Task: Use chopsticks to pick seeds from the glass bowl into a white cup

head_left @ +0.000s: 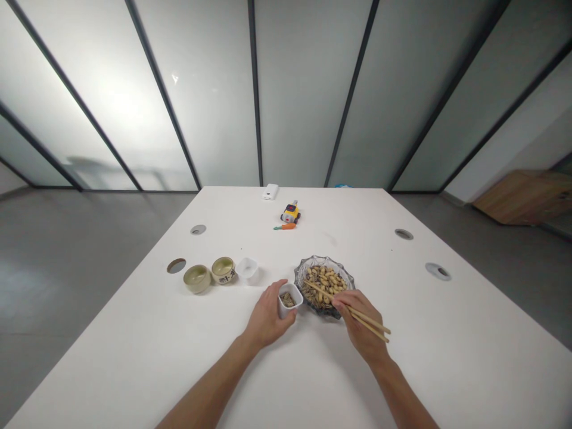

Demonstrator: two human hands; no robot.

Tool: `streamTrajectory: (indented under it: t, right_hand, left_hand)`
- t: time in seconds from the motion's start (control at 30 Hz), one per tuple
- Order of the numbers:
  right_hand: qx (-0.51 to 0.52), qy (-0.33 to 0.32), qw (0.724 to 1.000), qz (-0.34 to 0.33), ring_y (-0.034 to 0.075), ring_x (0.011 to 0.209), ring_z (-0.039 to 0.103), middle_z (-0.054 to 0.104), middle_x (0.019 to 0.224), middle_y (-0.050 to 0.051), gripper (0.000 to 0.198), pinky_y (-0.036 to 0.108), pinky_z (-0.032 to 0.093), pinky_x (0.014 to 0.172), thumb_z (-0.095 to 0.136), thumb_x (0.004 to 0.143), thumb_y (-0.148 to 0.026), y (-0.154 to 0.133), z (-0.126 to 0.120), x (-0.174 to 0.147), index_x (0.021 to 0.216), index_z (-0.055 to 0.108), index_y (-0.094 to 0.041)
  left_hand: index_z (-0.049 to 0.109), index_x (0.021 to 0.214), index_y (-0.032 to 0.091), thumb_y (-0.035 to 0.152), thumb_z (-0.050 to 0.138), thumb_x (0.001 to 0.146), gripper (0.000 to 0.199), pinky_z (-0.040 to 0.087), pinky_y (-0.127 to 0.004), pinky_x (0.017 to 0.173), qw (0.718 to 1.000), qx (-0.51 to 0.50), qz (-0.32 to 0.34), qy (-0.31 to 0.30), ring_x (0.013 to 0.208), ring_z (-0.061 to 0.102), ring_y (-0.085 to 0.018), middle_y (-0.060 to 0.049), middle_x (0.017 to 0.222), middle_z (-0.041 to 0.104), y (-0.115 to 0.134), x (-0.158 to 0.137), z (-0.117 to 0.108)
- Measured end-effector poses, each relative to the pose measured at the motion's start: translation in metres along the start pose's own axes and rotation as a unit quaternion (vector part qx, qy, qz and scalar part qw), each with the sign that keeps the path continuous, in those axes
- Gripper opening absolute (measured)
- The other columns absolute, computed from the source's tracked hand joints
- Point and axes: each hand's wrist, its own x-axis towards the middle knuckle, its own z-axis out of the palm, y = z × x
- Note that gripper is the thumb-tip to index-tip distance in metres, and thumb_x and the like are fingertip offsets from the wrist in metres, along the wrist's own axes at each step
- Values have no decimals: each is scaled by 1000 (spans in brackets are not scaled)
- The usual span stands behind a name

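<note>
My left hand (270,316) is wrapped round a small white square cup (295,292), which sits beside the bowl and has some striped sunflower seeds (287,299) in it. In my right hand (363,325) is a pair of wooden chopsticks (370,323), their tips resting among the nuts. Those tips are over the left part of a clear scalloped glass bowl (348,275). It holds peanuts (328,277) on the far and right side and sunflower seeds (311,294) nearer the left. Whether the chopsticks pinch a seed is too small to make out.
Left of the hands stand another white cup (247,271) and two green ceramic bowls (197,279). Farther back lie a toy vehicle (291,213), an orange carrot-shaped item (286,226) and a white device (270,191). Round holes (176,266) pierce the white table (263,381) near its sides.
</note>
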Motion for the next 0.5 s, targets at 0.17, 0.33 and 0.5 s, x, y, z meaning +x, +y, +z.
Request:
streamTrajectory:
  t: [0.17,0.33,0.5]
  right_hand:
    - [9,25,1000,0,21,82,71,75,88,5,23,36,61,78,65,97,-42,-2,-2,0,86,77,-26]
    - [70,66,994,56,22,84,70,73,90,8,29,37,61,76,61,99,-43,0,-11,0,85,76,-23]
    - [95,62,990,86,21,82,70,70,86,7,35,34,60,75,60,98,-48,-4,-15,1,79,72,-21]
  left_hand:
    - [47,143,18,25,68,83,64,46,-51,115,1000,2,1,-6,132,58,-32,-15,142,61,0,0,0]
    - [48,143,18,26,69,84,63,46,-50,114,1000,-1,-4,-6,131,59,-32,-14,140,62,0,0,0]
    - [48,142,18,24,69,82,64,46,-51,115,1000,-4,0,-3,132,58,-31,-14,142,61,-1,0,1]
